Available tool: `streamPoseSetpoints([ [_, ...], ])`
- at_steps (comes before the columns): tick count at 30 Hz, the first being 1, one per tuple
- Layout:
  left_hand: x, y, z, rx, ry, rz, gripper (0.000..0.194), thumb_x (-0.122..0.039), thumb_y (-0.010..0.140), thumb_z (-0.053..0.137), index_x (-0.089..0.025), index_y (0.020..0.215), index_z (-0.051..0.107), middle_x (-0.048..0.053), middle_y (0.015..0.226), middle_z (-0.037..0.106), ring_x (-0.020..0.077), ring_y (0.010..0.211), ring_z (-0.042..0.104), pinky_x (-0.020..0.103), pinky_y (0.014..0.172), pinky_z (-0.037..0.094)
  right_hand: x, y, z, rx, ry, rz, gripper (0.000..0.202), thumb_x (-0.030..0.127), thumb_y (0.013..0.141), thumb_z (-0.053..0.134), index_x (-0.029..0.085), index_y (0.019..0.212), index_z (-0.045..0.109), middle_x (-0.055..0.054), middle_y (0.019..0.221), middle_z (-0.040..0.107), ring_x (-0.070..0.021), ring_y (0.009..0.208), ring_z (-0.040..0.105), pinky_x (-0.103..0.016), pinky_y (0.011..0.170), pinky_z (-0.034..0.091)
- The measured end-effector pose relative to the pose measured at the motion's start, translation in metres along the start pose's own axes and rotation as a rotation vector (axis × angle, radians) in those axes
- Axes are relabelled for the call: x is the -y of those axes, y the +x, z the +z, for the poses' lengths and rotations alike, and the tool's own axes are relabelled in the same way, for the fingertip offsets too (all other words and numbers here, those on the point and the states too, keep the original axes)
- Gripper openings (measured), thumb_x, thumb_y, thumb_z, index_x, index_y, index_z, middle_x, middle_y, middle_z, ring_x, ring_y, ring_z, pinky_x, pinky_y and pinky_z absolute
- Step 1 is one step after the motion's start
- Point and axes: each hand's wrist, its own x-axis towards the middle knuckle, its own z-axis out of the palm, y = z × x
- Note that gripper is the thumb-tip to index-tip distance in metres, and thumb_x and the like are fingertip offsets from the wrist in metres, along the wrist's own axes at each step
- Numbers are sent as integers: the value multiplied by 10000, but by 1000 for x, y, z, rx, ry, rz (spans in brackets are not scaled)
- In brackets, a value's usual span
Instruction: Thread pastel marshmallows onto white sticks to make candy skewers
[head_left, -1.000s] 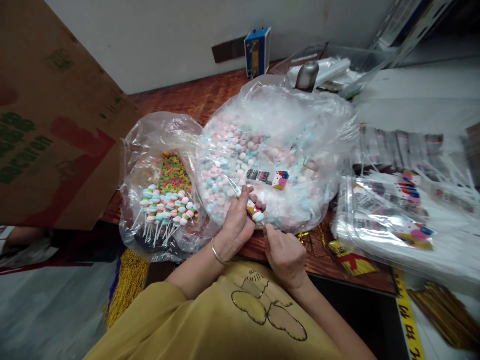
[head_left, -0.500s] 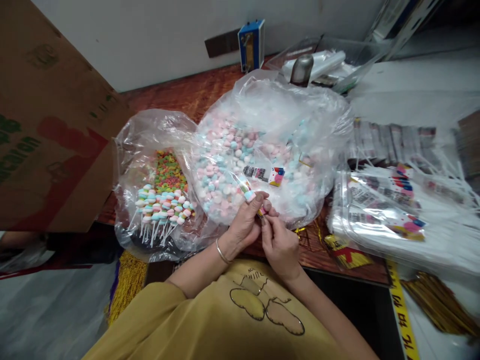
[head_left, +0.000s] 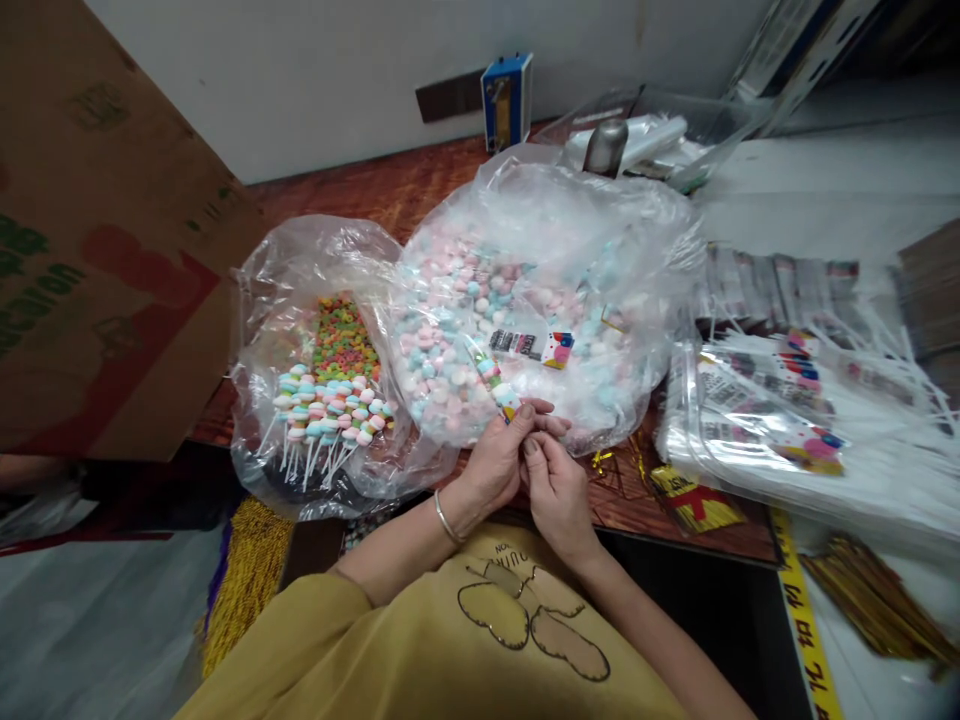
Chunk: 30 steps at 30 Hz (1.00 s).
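A marshmallow skewer in a narrow clear printed bag (head_left: 489, 372) slants up and left from my left hand (head_left: 496, 458), whose thumb and fingers are closed around its lower part. Pastel marshmallows show through the film. Close beside it, my right hand (head_left: 556, 490) pinches at the bag's lower end; what lies between those fingertips is hidden. Beyond both hands spreads a large clear plastic bag (head_left: 592, 215) of loose pink, blue and white marshmallows. On top of it lies a flat printed sleeve (head_left: 517, 345).
At left, finished marshmallow skewers (head_left: 330, 405) and small colourful candy rings (head_left: 345, 335) lie on another plastic bag (head_left: 322, 240). A cardboard box (head_left: 112, 250) stands far left. Stacked printed sleeves (head_left: 757, 400) and white sticks are at right, with gold twist ties (head_left: 874, 600) nearer me.
The skewer has slid deeper into or further along the bag, and more marshmallows show above my left hand. My left fingers have straightened slightly; both hands remain together.
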Motion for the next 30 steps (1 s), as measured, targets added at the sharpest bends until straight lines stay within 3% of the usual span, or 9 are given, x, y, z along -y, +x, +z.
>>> streamPoseSetpoints([
  [4,-11,-12,-3,1,22,-19,525,-430,693,880,-155,1088,672,118,1053,747,212,977,689,335,897,503,-4,-9,-5,-53,-66,-54,226,329,1027,426,214,936,598,-8,727,653,-149,594,581,-251,584,435],
  [8,-11,-18,-7,-69,-8,5,483,-411,648,903,-127,993,722,84,820,748,203,827,700,297,774,514,-7,-20,-6,-77,-125,-104,209,330,1009,449,218,979,622,-35,764,670,-170,626,604,-271,594,432],
  [11,3,-20,-9,-112,16,38,398,-419,640,900,-115,834,730,61,717,714,174,729,679,264,688,506,-7,-26,-3,-53,30,-6,234,374,1016,456,220,1051,629,-64,876,688,-187,760,638,-282,666,479],
  [15,17,-21,-10,-144,54,87,389,-425,666,882,-135,890,752,35,747,707,124,634,627,244,630,498,-6,-30,-2,29,292,208,279,465,1024,452,228,948,579,46,628,491,-121,528,452,-227,498,393],
  [17,19,-22,-9,-159,72,89,405,-422,654,889,-152,928,761,14,720,692,112,616,611,236,630,500,-6,-30,-3,0,348,251,292,504,1008,477,227,1009,568,56,648,465,-111,529,416,-210,472,366],
  [19,21,-24,-7,-182,116,111,386,-423,639,897,-153,880,764,6,688,676,111,632,606,229,646,502,-5,-27,-3,-72,361,248,320,533,975,532,223,1040,577,21,761,538,-118,624,476,-207,518,410],
  [22,23,-28,-5,-157,172,117,345,-435,655,884,-158,815,757,3,668,664,97,590,563,219,595,484,-2,-21,-2,-89,512,287,353,567,919,607,222,867,551,40,702,506,-98,569,429,-191,475,376],
  [26,15,-30,-15,25,128,-50,324,-456,698,851,-166,813,760,9,622,645,87,498,513,212,507,439,0,-19,-5,123,1006,457,407,575,874,665,239,786,454,152,505,233,-42,369,112,-165,343,190],
  [30,-5,-27,-32,211,177,-191,314,-333,560,941,-144,746,774,119,896,740,146,684,644,242,622,492,-2,-27,-8,522,1208,576,450,558,840,706,236,729,412,176,451,198,-23,316,53,-159,312,170],
])
